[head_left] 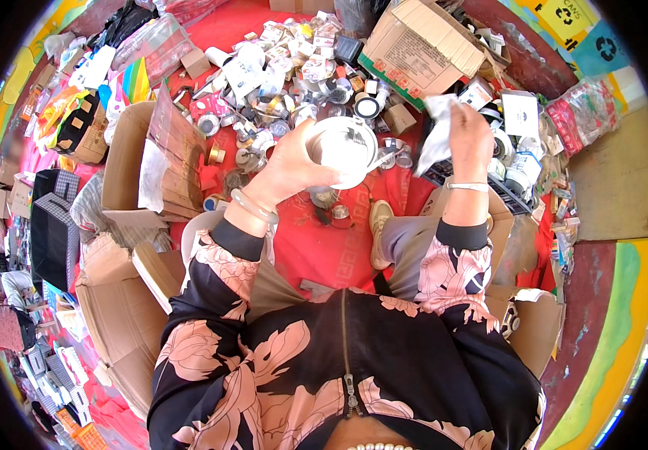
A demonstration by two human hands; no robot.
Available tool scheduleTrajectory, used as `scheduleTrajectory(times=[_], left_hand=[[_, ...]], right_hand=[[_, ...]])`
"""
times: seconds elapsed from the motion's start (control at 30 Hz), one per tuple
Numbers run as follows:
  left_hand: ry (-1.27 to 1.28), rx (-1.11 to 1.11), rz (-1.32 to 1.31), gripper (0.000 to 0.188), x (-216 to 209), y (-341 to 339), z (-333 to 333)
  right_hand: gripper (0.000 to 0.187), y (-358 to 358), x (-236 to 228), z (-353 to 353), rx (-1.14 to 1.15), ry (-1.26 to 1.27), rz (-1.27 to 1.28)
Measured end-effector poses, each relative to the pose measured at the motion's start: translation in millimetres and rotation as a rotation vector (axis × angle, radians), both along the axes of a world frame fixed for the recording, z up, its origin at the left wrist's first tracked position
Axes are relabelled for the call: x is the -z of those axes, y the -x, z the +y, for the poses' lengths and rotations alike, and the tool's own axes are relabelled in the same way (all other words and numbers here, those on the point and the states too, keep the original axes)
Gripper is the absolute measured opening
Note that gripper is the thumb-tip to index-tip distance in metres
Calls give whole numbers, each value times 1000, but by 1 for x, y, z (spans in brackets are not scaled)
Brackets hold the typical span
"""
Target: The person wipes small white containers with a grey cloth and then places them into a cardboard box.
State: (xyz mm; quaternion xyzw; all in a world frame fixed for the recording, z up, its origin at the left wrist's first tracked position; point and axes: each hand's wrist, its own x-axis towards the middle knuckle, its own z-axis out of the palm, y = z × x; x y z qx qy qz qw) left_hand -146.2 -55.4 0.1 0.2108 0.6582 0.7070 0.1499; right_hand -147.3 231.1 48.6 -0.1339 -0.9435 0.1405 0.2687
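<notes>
Left hand (288, 166) grips round white lid (341, 150); right hand (468, 135), just beside, clenches white wrapper (436, 139).

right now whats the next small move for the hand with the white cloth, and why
Probably bring the right hand and its crumpled white cloth left onto the round shiny metal lid; the left hand holds that lid up, tilted toward the cloth, but a gap separates them.

A red patterned mat (316, 247) covers the floor under bright daylight. Open cardboard boxes (125, 161) stand at the left and far right, small tins (279, 97) lie scattered far ahead, and bare brown floor (609, 180) shows at the right.
</notes>
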Motion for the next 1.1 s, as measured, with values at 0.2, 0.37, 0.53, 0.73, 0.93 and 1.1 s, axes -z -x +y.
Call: scheduleTrajectory(times=[0.2,0.37,0.53,0.73,0.93,1.1], left_hand=[[280,-50,137,64,2,-1,8],[413,-69,160,69,-14,-6,9],[461,-19,190,71,-12,-8,8],[525,-21,295,71,-11,-12,13],[617,-63,351,64,-9,-17,20],[665,-78,395,60,-12,-16,24]], right_hand=[[10,-8,2,-60,-411,796,302],[14,-13,14,-79,-857,744,-180],[20,-10,13,-76,-769,731,-293],[23,-7,21,-68,-767,628,-475],[22,-10,27,-72,-726,525,-375],[19,-14,27,-88,-558,244,-311]])
